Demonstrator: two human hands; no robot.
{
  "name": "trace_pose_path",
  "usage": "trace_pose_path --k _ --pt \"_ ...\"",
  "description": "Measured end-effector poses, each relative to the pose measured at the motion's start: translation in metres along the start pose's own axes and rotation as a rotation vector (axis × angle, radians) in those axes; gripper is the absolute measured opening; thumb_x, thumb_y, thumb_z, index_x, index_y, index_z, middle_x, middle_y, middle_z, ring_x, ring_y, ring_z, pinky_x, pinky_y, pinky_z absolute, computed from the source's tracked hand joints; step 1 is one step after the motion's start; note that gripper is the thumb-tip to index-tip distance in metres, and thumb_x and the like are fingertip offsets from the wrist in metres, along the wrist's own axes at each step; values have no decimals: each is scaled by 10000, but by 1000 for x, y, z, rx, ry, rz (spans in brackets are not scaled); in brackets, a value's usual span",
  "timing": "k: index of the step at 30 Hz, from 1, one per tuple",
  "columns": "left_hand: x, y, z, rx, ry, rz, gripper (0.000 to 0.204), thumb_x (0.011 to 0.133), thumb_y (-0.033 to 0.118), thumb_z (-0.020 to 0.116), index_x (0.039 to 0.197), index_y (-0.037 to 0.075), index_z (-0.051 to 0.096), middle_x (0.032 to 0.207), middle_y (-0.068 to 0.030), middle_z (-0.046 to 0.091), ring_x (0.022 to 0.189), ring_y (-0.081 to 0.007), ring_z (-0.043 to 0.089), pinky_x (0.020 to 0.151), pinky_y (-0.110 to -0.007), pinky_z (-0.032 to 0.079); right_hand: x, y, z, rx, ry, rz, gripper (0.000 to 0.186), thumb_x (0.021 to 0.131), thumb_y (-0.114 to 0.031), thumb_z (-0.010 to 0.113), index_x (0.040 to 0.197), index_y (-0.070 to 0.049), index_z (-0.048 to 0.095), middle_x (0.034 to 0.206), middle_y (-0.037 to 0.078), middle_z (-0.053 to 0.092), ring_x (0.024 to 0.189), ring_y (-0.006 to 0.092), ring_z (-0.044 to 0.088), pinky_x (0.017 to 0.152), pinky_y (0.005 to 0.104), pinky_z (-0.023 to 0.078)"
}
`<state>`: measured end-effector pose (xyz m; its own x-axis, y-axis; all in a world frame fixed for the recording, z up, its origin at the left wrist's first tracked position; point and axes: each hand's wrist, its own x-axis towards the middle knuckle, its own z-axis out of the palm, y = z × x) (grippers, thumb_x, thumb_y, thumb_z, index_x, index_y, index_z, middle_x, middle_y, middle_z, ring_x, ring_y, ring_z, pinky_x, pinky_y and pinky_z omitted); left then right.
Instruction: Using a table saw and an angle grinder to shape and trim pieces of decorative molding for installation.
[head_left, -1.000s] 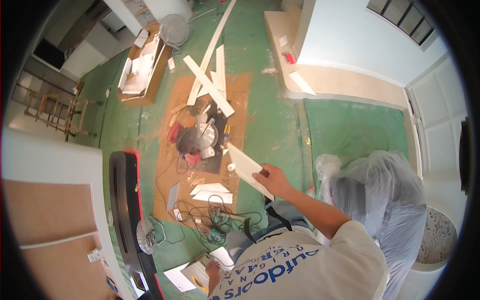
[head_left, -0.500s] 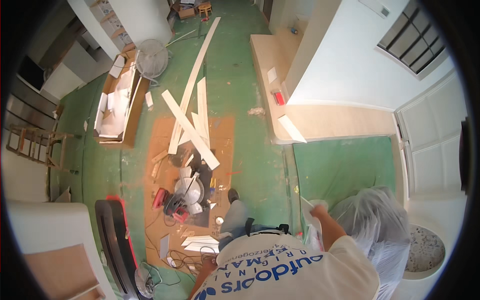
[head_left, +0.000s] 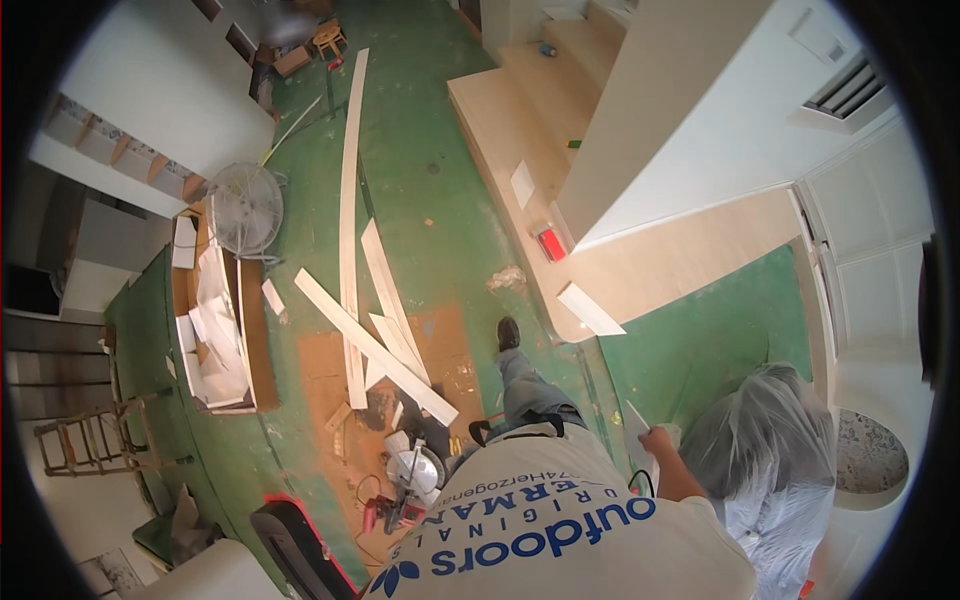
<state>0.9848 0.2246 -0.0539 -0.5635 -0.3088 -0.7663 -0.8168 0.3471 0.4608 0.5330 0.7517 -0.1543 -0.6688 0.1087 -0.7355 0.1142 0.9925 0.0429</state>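
Note:
My right hand (head_left: 657, 440) is out to my right at hip height, closed around a pale, flat board piece (head_left: 636, 424) with a pointed upper end. Part of that piece is hidden behind the hand and my shirt. My left hand is out of the picture. Down by my left leg stands a red and silver mitre saw (head_left: 415, 475), partly covered by my shirt. One shoe (head_left: 508, 333) of mine is forward on the green floor covering. Nearest to my right hand is a bulky thing under clear plastic sheeting (head_left: 765, 440).
Long pale boards (head_left: 352, 220) lie crossed ahead on the left. A wooden step (head_left: 500, 130) runs along the right, bearing a red box (head_left: 550, 244) and a loose offcut (head_left: 590, 309). Further left are an open carton (head_left: 262, 365), a floor fan (head_left: 246, 208) and a ladder (head_left: 85, 445).
I have stepped forward, and the view has turned. The saw now sits lower and closer to my body. My left hand has gone out of view; my right still grips the board piece.

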Motion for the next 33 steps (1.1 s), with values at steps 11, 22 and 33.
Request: trace_pose_path --k 11,22,33 --pt "162 115 -264 99 -52 -8 289 903 261 645 1111 85 739 963 -197 743 943 -366 716 842 -474 568 71 -400 -368 784 -924 -76 657 929 -487 706 1359 2 623 1264 149 703 1053 262 715 936 438 558" --pt "414 234 -565 275 -182 136 294 916 275 644 1127 91 736 965 -185 746 937 -344 719 830 -463 571 9 -596 -309 1649 -720 302 590 1027 -653 464 1053 -103 675 830 60 653 638 143 620 571 262 521" --pt "584 372 -742 462 -408 184 300 929 289 643 1143 98 732 966 -174 750 931 -321 722 819 -453 574 89 -778 -404 1971 -483 368 590 1045 -557 487 1361 -76 617 1225 160 706 1071 288 686 989 430 538"
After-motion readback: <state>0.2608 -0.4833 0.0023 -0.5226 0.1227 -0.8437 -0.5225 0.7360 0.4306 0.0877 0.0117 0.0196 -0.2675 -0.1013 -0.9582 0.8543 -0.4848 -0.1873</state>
